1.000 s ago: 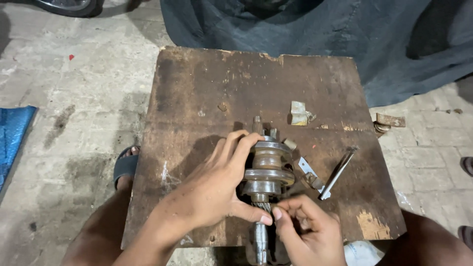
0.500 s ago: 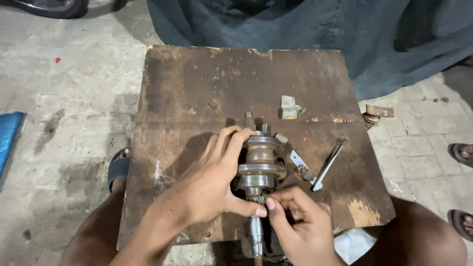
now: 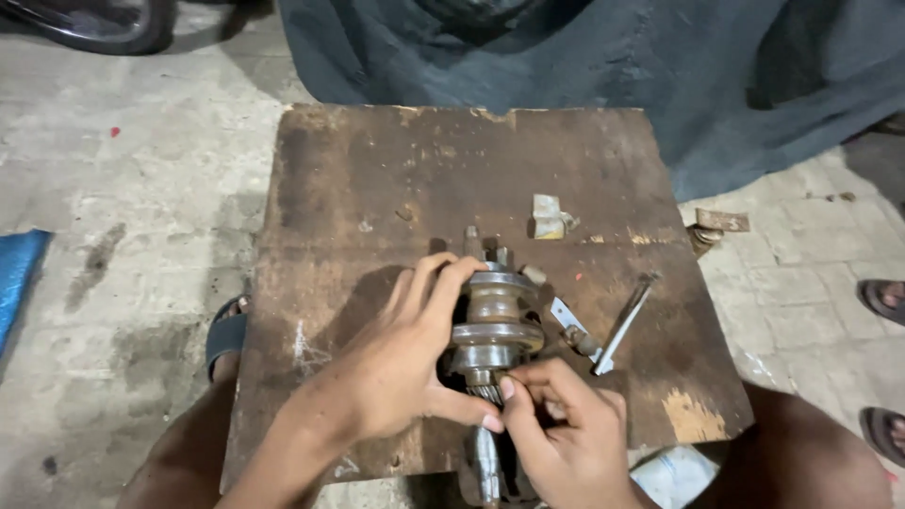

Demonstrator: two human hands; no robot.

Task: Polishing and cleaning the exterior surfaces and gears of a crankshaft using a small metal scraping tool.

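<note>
Steel shaft (image 3: 494, 325) on the worktop (image 3: 377, 179) — left hand (image 3: 391, 377) grips its side, right hand (image 3: 566, 438) pinches its toothed end.

Shaft's (image 3: 487, 462) lower end cut off by bottom edge

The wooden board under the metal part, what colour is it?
Dark, stained brown wooden board, with a yellowish worn patch near its right corner; the head view shows it.
</note>
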